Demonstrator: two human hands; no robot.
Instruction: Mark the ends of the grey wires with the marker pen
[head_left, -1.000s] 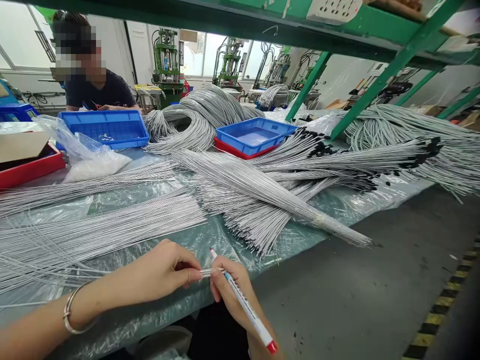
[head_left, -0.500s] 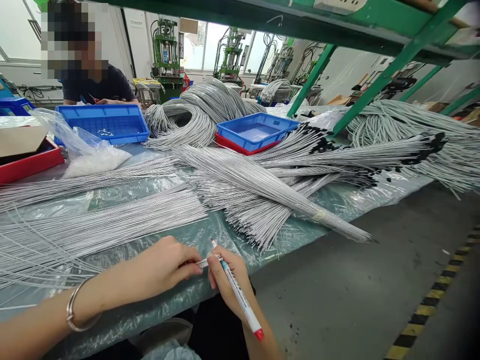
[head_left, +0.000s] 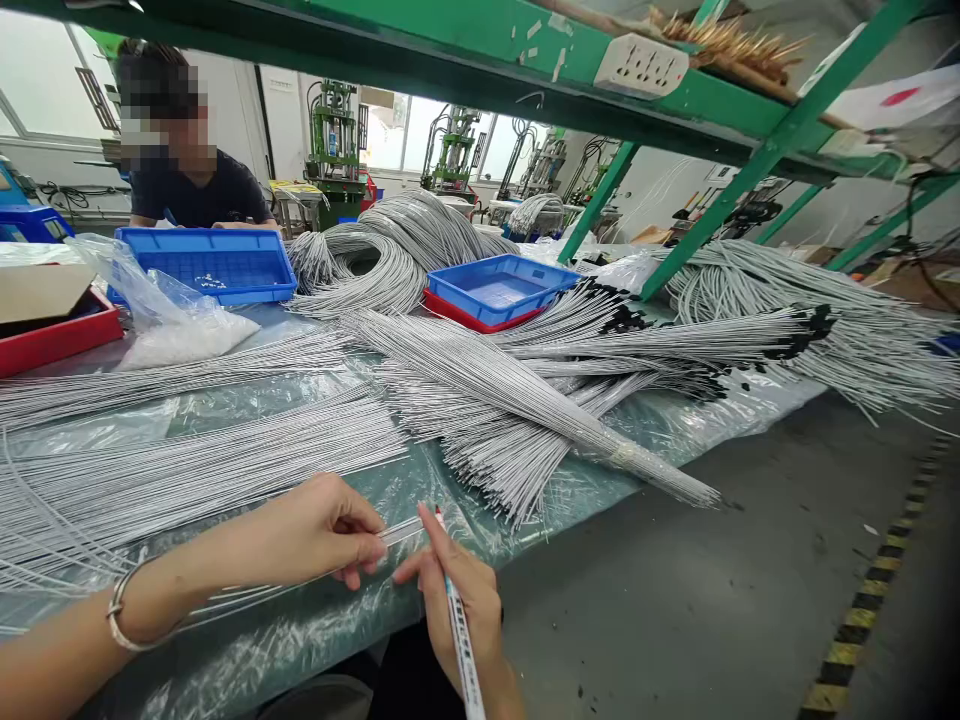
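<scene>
My left hand (head_left: 319, 535), with a silver bangle at the wrist, pinches a few thin grey-white wires (head_left: 401, 531) whose ends stick out past the fingertips toward the right. Close by, my right hand (head_left: 461, 600) is closed around a white marker pen (head_left: 463, 640) with a red tip pointing up and away. The right index finger and thumb are near the wire ends; whether they touch them I cannot tell. Behind my left hand a spread of similar cut wires (head_left: 225, 450) lies on the plastic-covered table (head_left: 420, 480).
A thick wire bundle (head_left: 525, 385) crosses other bundles with black ends. Beyond are blue trays (head_left: 510, 285), coiled wires (head_left: 375, 265), a bag of white pieces (head_left: 184, 335) and a red box (head_left: 60, 340). A green shelf frame (head_left: 465, 60) hangs overhead. A person (head_left: 195, 185) sits across.
My right hand has drawn back slightly from the wires and its fingers have loosened, with the pen turned more upright. My left hand has shifted a little left. The view has tilted up.
</scene>
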